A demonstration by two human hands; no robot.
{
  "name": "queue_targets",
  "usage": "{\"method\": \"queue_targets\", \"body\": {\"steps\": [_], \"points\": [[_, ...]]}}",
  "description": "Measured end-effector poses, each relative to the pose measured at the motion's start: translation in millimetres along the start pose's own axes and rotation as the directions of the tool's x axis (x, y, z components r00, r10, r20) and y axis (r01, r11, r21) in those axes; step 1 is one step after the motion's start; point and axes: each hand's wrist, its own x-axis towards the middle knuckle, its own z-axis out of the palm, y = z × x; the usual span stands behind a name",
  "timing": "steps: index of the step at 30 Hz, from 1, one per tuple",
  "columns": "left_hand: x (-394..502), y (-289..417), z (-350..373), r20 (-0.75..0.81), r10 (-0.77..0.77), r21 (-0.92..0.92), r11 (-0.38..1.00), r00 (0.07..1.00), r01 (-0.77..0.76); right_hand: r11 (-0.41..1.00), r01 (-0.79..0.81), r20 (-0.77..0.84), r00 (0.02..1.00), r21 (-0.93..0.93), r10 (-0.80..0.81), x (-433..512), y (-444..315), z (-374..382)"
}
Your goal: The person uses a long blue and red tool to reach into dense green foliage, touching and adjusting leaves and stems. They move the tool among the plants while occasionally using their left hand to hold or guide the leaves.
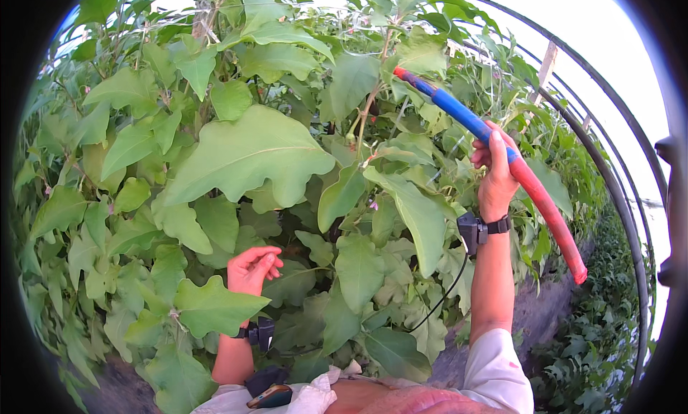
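Note:
My right hand (pixel 497 167) grips a long, slightly bent stick (pixel 465 116) near its middle, at the edge of the eggplant foliage. Blue covers its upper half, and the lower part (pixel 543 199) is red and worn. Its upper red tip reaches a leaf beside an eggplant stem (pixel 371 102). Lower and to the left, my left hand (pixel 252 269) is among the leaves with loosely curled fingers; nothing shows in it. A broad eggplant leaf (pixel 252 156) spreads above that hand. Another leaf (pixel 220 306) partly covers the left wrist. A small purple flower (pixel 373 204) hangs between the hands.
Dark curved hoops (pixel 607 86) arch along the right side. A wooden post (pixel 547 65) stands near them. Bare soil (pixel 553 301) runs between the plants and a lower green row (pixel 580 349). From the right wrist device (pixel 472 232), a black cable (pixel 449 290) hangs down into the foliage.

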Motion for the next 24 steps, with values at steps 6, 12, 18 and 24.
{"method": "queue_targets", "body": {"steps": [6, 12, 18, 24], "points": [[-11.5, -8.3, -11.1, -0.018, -0.058, -0.027, 0.998, 0.998, 0.058, 0.998, 0.053, 0.017, 0.998, -0.035, -0.053, -4.6, -1.8, 5.4], [-28.9, -3.0, -29.6, -0.078, -0.110, 0.037, 0.993, 0.991, 0.113, 0.992, 0.105, -0.133, 0.985, -0.066, -0.113, -8.6, -26.0, 15.1], [-47.7, -14.1, -55.4, -0.097, -0.094, -0.084, 0.993, 0.991, 0.086, 0.968, 0.240, -0.035, 0.971, 0.074, -0.238, -11.0, -62.7, 60.2], [-66.1, -41.6, -78.7, -0.007, 0.114, -0.313, 0.943, 0.994, -0.110, 0.953, 0.228, 0.168, 0.950, 0.200, -0.263, -17.8, -84.8, 135.6]]}}
